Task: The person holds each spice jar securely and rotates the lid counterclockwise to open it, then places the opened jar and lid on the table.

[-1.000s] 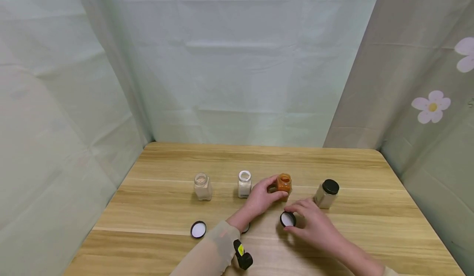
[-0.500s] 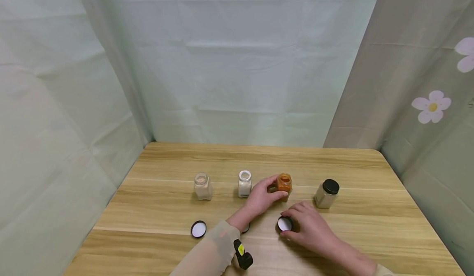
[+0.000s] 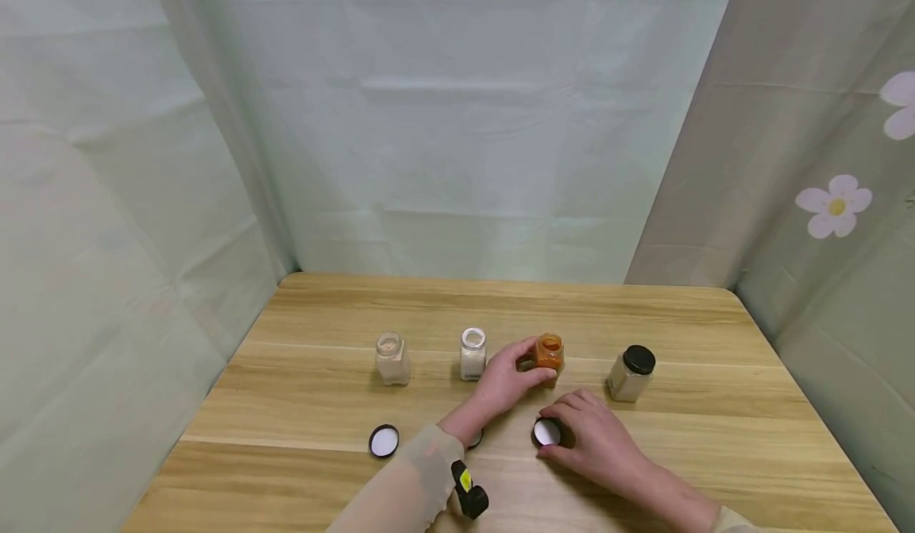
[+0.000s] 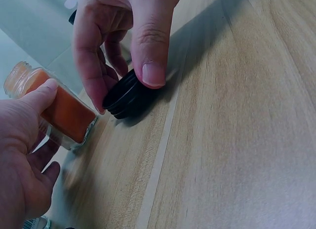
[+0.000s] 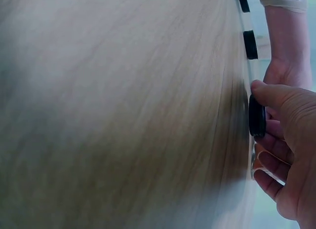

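Note:
My left hand (image 3: 509, 380) grips an open glass jar of orange-red powder (image 3: 549, 356) between thumb and fingers; the jar stands upright on the table. In the left wrist view the powder (image 4: 69, 113) shows through the glass. My right hand (image 3: 599, 442) pinches a black jar lid (image 3: 546, 432) by its rim, white liner facing up. From the left wrist view, the lid (image 4: 129, 96) is right at the wood surface, thumb on one side and fingers on the other. The right wrist view has the lid (image 5: 257, 116) edge-on between thumb and fingers.
Two open jars, one of beige powder (image 3: 392, 360) and one of white contents (image 3: 472, 356), stand left of my left hand. A black-capped jar (image 3: 631, 374) stands at right. One lid (image 3: 384, 442) lies liner up; another (image 3: 476, 439) is partly behind my left forearm. Curtains surround the wooden table (image 3: 300, 406).
My right hand has moved slightly left and toward me with the lid, bringing it down to the table. The left hand and its jar have stayed in place.

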Motion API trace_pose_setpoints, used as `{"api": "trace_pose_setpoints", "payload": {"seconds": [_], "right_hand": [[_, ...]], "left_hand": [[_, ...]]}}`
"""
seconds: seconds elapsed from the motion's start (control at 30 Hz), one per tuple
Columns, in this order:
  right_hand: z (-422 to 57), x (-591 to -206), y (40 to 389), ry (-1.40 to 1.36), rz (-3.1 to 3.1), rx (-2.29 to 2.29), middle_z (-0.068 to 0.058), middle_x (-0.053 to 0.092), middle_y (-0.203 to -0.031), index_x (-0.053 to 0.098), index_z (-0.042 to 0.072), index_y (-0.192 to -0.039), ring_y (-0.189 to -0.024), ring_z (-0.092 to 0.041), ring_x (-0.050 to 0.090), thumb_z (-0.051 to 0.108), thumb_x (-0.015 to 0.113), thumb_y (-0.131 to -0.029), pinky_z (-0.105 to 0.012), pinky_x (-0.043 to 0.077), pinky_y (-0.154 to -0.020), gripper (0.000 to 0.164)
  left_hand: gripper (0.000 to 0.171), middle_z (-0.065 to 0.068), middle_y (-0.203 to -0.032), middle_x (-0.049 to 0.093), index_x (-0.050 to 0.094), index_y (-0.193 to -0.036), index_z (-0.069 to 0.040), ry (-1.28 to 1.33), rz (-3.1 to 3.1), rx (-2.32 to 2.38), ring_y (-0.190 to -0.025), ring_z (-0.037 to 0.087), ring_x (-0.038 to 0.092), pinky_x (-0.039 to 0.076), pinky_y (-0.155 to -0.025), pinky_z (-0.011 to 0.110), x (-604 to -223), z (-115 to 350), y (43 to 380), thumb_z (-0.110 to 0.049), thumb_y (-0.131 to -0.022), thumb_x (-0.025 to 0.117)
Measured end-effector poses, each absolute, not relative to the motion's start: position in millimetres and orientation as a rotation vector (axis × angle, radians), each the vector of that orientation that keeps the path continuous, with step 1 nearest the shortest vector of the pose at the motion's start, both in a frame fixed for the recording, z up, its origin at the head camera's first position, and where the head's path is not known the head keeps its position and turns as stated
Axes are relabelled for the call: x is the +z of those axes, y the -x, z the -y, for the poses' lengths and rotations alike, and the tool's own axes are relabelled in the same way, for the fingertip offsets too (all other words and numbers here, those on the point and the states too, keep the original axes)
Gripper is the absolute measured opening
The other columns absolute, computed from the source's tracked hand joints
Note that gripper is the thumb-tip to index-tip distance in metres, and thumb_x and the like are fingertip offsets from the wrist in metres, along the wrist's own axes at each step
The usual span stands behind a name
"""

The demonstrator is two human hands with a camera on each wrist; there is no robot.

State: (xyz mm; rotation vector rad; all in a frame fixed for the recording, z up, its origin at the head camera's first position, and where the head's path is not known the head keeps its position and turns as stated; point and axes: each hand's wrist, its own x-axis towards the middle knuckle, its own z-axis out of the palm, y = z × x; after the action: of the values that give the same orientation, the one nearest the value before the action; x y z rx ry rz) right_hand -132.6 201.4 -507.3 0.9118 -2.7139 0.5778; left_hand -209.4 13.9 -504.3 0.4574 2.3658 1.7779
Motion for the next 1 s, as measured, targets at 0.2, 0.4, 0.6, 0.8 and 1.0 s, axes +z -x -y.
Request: {"api": "trace_pose_setpoints", "payload": {"seconds": [0.2,0.4,0.6,0.8,1.0], "right_hand": [[-202.0,-508.9,132.6,-0.909,2.718,0.572,0.012,0.065,-0.103,0.075,0.020,-0.107,-0.101,-0.010,0.053,0.045,0.093,-0.071,-0.036,0.050,-0.087,0.048],[-202.5,-510.7,131.7,-0.928,2.666,0.575,0.012,0.065,-0.102,0.074,0.019,-0.107,-0.098,-0.009,0.054,0.042,0.094,-0.070,-0.035,0.051,-0.083,0.048],[-202.7,-510.4,131.1,-0.917,2.692,0.599,0.012,0.065,-0.105,0.074,0.019,-0.112,-0.100,-0.009,0.054,0.044,0.093,-0.071,-0.036,0.050,-0.085,0.051],[-203.3,-510.5,130.3,-0.910,2.719,0.610,0.011,0.066,-0.109,0.073,0.019,-0.118,-0.103,-0.010,0.055,0.046,0.091,-0.072,-0.038,0.050,-0.087,0.056],[-204.9,-509.6,129.4,-0.895,2.720,0.626,0.010,0.066,-0.109,0.072,0.018,-0.119,-0.105,-0.011,0.056,0.048,0.090,-0.075,-0.038,0.050,-0.089,0.057]], "left_hand": [[0.059,-0.003,-0.128,0.068,0.059,-0.144,-0.016,-0.454,-2.371,1.769,-0.121,0.016,0.063,0.050,-0.100,0.035,-504.3,-14.5,210.0,-0.030,-0.091,0.080],[0.058,-0.002,-0.126,0.068,0.059,-0.143,-0.016,-0.445,-2.374,1.768,-0.119,0.017,0.063,0.050,-0.101,0.035,-502.8,-14.6,208.8,-0.028,-0.091,0.081],[0.057,-0.002,-0.126,0.068,0.060,-0.143,-0.018,-0.427,-2.378,1.778,-0.119,0.018,0.063,0.051,-0.100,0.038,-502.0,-15.4,207.8,-0.028,-0.091,0.081],[0.058,-0.002,-0.127,0.068,0.060,-0.143,-0.019,-0.419,-2.407,1.764,-0.119,0.018,0.063,0.051,-0.100,0.039,-501.8,-16.2,207.4,-0.028,-0.090,0.081],[0.080,0.009,-0.149,0.054,0.045,-0.156,-0.017,-0.365,-2.503,1.684,-0.136,0.026,0.050,0.040,-0.111,0.044,-500.2,-17.4,205.6,-0.035,-0.087,0.082]]}}
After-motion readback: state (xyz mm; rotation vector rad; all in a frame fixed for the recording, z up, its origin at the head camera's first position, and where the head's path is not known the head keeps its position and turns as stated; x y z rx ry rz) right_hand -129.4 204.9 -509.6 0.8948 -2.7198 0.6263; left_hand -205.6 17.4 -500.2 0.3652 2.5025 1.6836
